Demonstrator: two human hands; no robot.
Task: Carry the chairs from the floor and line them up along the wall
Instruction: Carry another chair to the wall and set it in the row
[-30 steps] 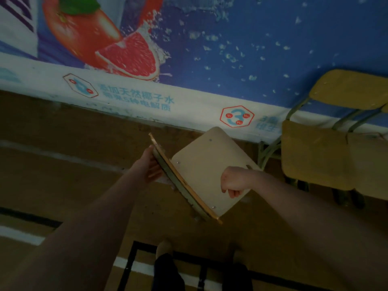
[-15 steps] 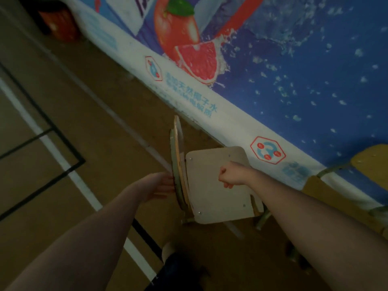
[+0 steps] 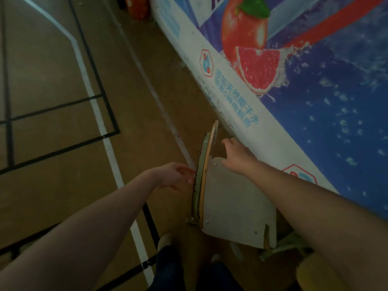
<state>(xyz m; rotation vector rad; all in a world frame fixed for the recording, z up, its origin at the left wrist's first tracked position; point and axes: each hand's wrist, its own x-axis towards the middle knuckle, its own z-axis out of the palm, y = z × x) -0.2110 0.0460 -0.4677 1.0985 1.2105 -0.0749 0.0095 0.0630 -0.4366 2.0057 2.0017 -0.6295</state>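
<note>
Chair (image 3: 235, 206) sits skewed at the wall (image 3: 262, 133), left hand (image 3: 174, 175) and right hand (image 3: 235, 154) loose-fingered, gripping nothing: square it gently.

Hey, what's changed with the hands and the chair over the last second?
The right hand let go of the chair at its seat edge and opened, fingers spread. The left hand loosened its grip on the backrest; its fingers are now relaxed beside it. The chair stays by the wall banner.
</note>
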